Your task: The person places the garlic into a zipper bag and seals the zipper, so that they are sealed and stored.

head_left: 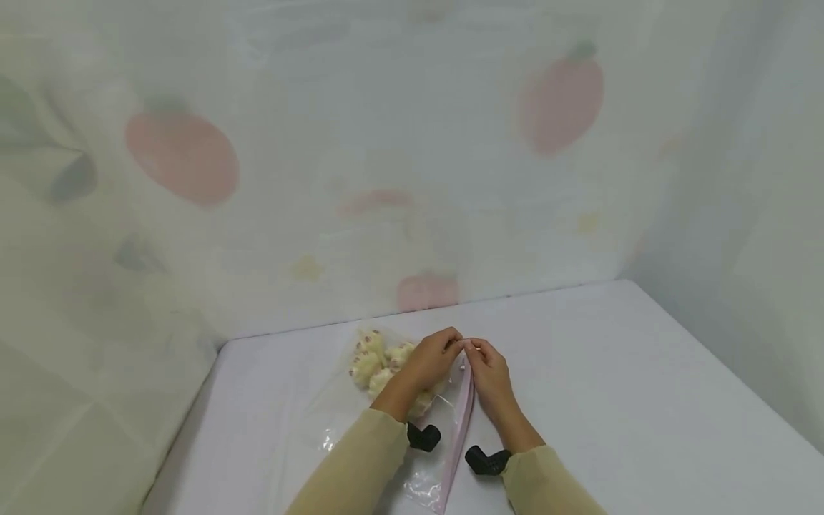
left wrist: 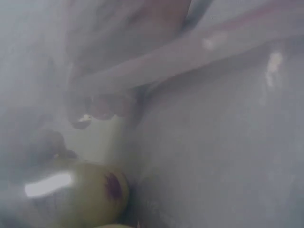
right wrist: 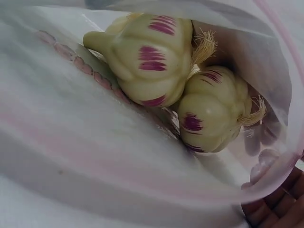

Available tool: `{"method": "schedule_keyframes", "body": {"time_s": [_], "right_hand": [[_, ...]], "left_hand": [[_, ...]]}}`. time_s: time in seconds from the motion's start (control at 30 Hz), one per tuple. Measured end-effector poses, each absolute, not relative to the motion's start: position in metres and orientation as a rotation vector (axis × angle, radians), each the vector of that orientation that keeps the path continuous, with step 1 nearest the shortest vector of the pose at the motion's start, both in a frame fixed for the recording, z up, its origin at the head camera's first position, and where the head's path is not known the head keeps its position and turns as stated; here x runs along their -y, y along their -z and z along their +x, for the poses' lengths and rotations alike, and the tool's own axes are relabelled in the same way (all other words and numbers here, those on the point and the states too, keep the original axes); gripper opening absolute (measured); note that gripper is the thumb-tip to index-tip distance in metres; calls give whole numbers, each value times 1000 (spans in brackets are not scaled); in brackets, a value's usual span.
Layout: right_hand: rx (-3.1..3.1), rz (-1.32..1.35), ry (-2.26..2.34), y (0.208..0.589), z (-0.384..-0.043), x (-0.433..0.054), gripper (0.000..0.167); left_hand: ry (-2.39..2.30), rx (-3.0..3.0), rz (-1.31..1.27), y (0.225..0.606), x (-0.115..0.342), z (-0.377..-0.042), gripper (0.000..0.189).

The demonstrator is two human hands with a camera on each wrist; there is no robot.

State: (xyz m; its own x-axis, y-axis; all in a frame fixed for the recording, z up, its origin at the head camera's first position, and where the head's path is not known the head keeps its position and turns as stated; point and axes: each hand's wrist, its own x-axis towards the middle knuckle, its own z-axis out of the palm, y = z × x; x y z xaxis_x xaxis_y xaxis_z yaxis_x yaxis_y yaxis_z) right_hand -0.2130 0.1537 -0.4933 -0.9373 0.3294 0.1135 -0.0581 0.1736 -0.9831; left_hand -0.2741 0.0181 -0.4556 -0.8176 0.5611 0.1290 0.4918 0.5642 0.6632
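A clear zip bag with a pink strip along its mouth lies on the table, its strip running toward me. Several cream garlic bulbs are inside, at the far left. My left hand reaches across the bag and pinches the far end of the strip. My right hand pinches that same corner from the right, fingertips close to the left's. Through the parted mouth, the right wrist view shows a purple-streaked garlic bulb with fibrous roots. Blurred bag film covers much of the left wrist view.
White cloth covers the table. Behind it hangs a pale curtain with red fruit prints, and more fabric closes off the left side. A black wrist mount sits by the right sleeve.
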Motion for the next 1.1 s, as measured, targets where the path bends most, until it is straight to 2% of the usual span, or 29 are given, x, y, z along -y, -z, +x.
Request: {"method": "schedule_keyframes", "body": {"time_s": [0.43, 0.8, 1.1], "right_hand": [[2119, -222, -1941, 497, -213, -161, 24], [2302, -251, -1776, 503, -214, -173, 26], [2454, -83, -1752, 505, -202, -184, 30]], "left_hand": [[-1205, -2732, 861, 458, -27, -274, 17], [-1222, -2783, 733, 463, -42, -285, 18], [-1227, -2804, 717, 466, -53, -294, 15]]}}
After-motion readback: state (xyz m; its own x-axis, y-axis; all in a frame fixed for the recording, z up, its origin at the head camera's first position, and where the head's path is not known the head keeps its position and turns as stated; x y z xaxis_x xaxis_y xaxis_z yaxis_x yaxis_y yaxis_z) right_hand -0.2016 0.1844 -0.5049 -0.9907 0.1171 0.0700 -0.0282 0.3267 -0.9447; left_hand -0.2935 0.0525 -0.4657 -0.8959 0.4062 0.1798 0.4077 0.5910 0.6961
